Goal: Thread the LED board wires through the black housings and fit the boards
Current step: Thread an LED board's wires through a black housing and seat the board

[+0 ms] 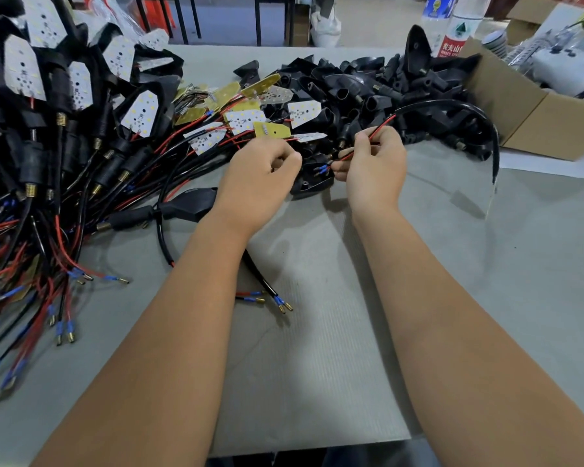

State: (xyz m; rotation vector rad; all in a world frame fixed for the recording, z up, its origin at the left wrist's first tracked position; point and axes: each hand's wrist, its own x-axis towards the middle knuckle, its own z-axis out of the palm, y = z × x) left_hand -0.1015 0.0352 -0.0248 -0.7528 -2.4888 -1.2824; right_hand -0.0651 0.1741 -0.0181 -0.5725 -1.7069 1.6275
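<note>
A black housing [312, 182] lies open side up between my hands, and my left hand [260, 173] curls round its left end. My right hand [373, 163] pinches a red and black wire pair [378, 129] whose blue-sleeved tips [322, 169] point into the housing. The wires run up into a black sheathed cable [459, 107] that arcs to the right. Loose LED boards [241, 121], white or yellow-backed, lie in a heap just beyond my hands. Empty black housings [368, 85] are piled behind them.
Several finished assemblies with boards and cables [64, 136] cover the table's left side. One assembled housing [191, 205] lies by my left wrist. A cardboard box [536, 119] stands at the right, plastic bottles [452, 25] behind it. Grey corrugated sheet [317, 348] lies under my forearms.
</note>
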